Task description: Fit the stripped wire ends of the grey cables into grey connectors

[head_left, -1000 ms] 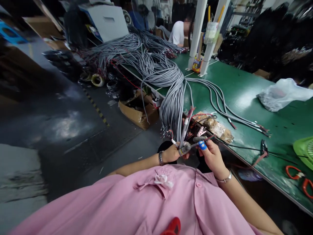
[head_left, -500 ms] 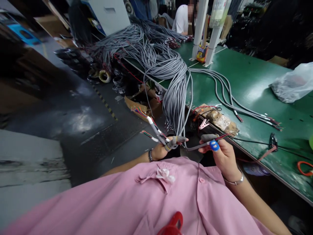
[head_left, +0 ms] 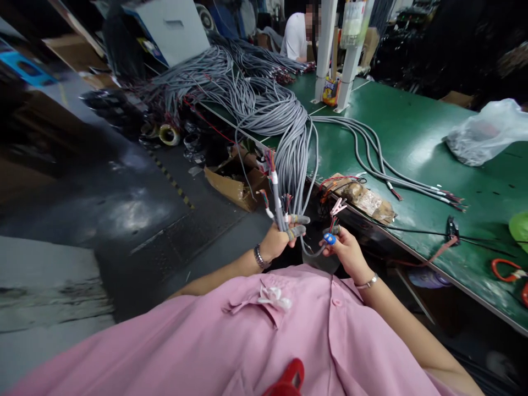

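One cardboard box [head_left: 231,184] sits on the grey floor [head_left: 124,203]. The left hand [head_left: 277,242] has its fingers closed around two or three grey cable ends [head_left: 277,206], held upright. The right hand [head_left: 344,250] pinches one cable end [head_left: 333,226] just beside them. One thick cable bundle [head_left: 289,148] spills over the green tabletop [head_left: 412,148], which also carries one plastic bag [head_left: 482,135].

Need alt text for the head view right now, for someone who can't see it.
A person in a pink shirt holds grey cable ends upright in the left hand, while the right hand pinches another cable's end. A big grey cable bundle hangs off the green workbench.
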{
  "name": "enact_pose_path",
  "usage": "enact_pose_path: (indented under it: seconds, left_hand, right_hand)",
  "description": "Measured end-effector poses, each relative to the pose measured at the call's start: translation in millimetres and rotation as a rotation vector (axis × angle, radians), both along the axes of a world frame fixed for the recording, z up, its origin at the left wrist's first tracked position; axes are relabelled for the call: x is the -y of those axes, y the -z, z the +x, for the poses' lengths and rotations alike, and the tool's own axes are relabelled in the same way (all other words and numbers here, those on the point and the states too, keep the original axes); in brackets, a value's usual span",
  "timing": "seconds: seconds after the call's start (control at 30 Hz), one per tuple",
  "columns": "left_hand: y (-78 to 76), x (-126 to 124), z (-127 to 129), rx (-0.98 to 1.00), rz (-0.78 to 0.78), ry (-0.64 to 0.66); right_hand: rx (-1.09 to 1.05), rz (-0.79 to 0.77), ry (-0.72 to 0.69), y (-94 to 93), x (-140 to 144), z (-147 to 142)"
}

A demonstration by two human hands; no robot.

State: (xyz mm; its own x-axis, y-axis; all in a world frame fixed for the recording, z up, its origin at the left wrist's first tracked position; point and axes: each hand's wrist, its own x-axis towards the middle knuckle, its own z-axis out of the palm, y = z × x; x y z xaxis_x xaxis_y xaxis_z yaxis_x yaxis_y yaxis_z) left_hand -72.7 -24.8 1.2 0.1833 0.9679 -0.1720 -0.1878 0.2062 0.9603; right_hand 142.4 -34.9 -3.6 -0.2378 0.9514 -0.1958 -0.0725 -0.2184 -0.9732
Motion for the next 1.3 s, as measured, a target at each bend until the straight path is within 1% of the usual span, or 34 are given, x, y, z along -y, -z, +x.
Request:
enact_pose_path:
  seconds: [0.03,0.13,0.23,0.33,0.43,0.57,0.63,0.7,0.8,0.87,0.93,1.03,1.13,1.23,1.3]
  left_hand:
    - [1.6,-4,9,0.006,0.008,-0.013]
    - [5.0,-10,30,0.007,0.023,0.096]
    - [4.5,-11,39,-0.042,0.074,0.217]
    - [4.9,-11,40,-0.080,0.085,0.247]
    - [11.2,-8,40,-0.177,0.095,0.204]
    - [20.6,-4,39,-0.319,0.151,0.191]
    - [20.8,-3,39,-0.338,0.157,0.226]
    - [18.3,-5,38,-0.345,0.154,0.289]
    - [13.7,-9,36,-0.332,0.114,0.364]
    - [12.2,-12,36,-0.278,0.076,0.347]
    - [11.8,-14,37,-0.197,0.032,0.289]
    - [11.5,-14,39,-0.102,-0.042,0.188]
    - [11.0,-12,41,-0.045,-0.080,0.107]
    - [10.1,-11,43,-0.008,-0.097,0.060]
    - [9.2,-12,45,-0.020,-0.094,0.060]
  right_hand:
    - [-0.029,-0.014,0.033,2.8,-1,-4]
    - [-0.031,0.033,0.076,1.8,-3,-10]
    - [0.023,0.089,0.084,-2.5,-3,-11]
    - [0.081,0.119,0.053,-2.2,-1,-9]
    - [0.115,0.130,0.021,1.7,1,-6]
    - [0.041,0.016,0.034,5.5,1,-1]
    - [0.010,-0.012,0.069,5.0,-1,0]
    - [0.014,-0.005,0.095,2.5,-5,1]
    - [0.043,0.029,0.058,-3.3,-14,0]
    - [0.053,0.054,0.006,-6.7,-21,-1]
    - [0.047,0.070,-0.022,-8.5,-26,-2]
    - [0.011,0.043,0.024,-7.7,-28,-5]
    - [-0.048,-0.040,0.090,-4.6,-25,-6]
    - [-0.101,-0.084,0.124,-1.7,-22,-8]
    - [-0.118,-0.081,0.145,-0.8,-21,-8]
